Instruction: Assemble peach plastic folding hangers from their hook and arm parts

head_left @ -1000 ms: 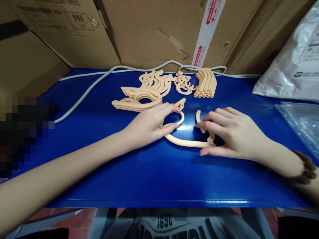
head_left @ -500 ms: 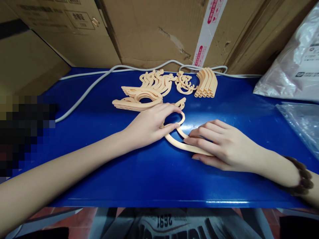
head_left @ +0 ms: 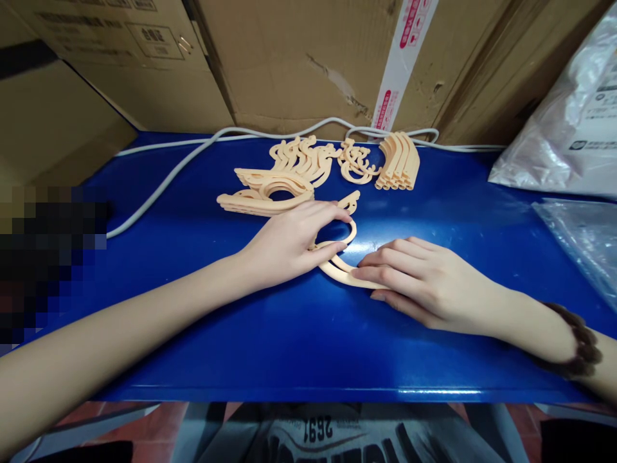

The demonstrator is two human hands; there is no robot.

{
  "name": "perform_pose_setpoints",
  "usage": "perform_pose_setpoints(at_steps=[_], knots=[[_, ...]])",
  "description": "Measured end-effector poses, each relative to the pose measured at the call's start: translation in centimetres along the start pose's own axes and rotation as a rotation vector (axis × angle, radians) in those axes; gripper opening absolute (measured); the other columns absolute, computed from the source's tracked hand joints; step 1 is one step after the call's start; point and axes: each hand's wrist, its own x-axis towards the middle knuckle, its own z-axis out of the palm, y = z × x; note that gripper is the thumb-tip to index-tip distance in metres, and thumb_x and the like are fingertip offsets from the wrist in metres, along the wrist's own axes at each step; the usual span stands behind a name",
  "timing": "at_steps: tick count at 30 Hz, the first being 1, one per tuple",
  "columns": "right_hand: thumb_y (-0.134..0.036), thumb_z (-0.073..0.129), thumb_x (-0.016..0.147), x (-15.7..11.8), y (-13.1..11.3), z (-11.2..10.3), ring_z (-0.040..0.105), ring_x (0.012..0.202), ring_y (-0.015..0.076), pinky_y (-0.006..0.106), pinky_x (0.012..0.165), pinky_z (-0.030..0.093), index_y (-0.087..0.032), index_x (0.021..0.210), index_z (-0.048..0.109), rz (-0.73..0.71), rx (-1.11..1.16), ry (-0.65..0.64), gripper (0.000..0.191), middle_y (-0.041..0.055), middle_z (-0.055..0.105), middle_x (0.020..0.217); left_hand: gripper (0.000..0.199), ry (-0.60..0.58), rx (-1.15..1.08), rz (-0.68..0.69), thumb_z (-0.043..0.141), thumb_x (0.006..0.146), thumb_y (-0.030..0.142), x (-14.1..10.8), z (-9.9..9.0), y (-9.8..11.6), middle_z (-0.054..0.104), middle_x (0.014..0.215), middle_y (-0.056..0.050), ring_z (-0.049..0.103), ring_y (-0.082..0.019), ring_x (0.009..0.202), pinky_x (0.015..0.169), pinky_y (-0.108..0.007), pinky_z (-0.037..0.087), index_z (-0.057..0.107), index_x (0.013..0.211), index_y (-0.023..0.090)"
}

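Note:
A cream plastic hanger-like piece [head_left: 339, 272] with curved arms lies on the blue table between my hands. My left hand [head_left: 301, 238] pinches its middle, near the ring-shaped part, between thumb and fingers. Around its right arm my right hand [head_left: 417, 280] is closed, with the end hidden under the fingers. Just behind my left hand, a stack of cream hanger pieces [head_left: 270, 204] rests on the table. Another small cream tip [head_left: 351, 201] sticks out beyond my left fingers.
Cream curved parts [head_left: 303, 156], small hooks [head_left: 357, 161] and a bundle of tubes [head_left: 399, 161] lie behind. A white cable [head_left: 178, 168] runs along cardboard boxes [head_left: 299, 64]. Plastic bags [head_left: 554, 145] are at the right; the table's front edge [head_left: 289, 393] is near me.
The curved arms of the held piece have come closer together, and the fingers of my right hand have shifted slightly. My left hand has hardly moved.

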Motion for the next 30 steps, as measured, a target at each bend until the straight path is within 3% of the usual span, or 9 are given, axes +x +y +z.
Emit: perform_pose_setpoints(at_steps=[9,21,25,30], knots=[[-0.020,0.049,0.098,-0.1,0.1,0.0,0.059,0.102,0.0220,0.036,0.081,0.046,-0.014,0.128,0.056,0.008,0.040,0.004,0.031,0.0109,0.066,0.116,0.030,0.006,-0.014,0.010,0.062,0.089,0.020,0.1,-0.1,0.1,0.066,0.123,-0.006,0.059,-0.022,0.118,0.102,-0.036,0.045,0.061,0.119,0.018],[-0.017,0.047,0.098,0.0,0.7,0.0,0.057,0.097,0.0222,0.035,0.076,0.043,-0.013,0.123,0.057,0.022,-0.076,0.040,0.027,0.0103,0.067,0.113,0.028,0.015,-0.045,0.018,0.063,0.090,0.025,0.1,0.0,0.0,0.067,0.124,-0.005,0.057,-0.021,0.121,0.105,-0.035,0.044,0.063,0.117,0.018],[-0.008,0.045,0.095,-0.2,1.1,-0.3,0.057,0.099,0.0226,0.035,0.079,0.042,-0.012,0.126,0.055,0.026,-0.095,0.027,0.033,0.0113,0.066,0.116,0.026,-0.006,-0.072,0.031,0.056,0.095,0.027,0.0,0.0,0.1,0.067,0.124,-0.005,0.056,-0.021,0.123,0.106,-0.035,0.043,0.063,0.118,0.019],[-0.012,0.048,0.095,-0.3,1.5,-0.4,0.057,0.093,0.0219,0.034,0.077,0.043,-0.013,0.124,0.057,0.111,-0.147,0.093,0.030,0.0110,0.065,0.109,0.031,-0.034,-0.123,0.105,0.041,0.099,0.013,-0.1,-0.1,-0.1,0.065,0.127,-0.006,0.059,-0.018,0.119,0.103,-0.033,0.044,0.060,0.122,0.019]])
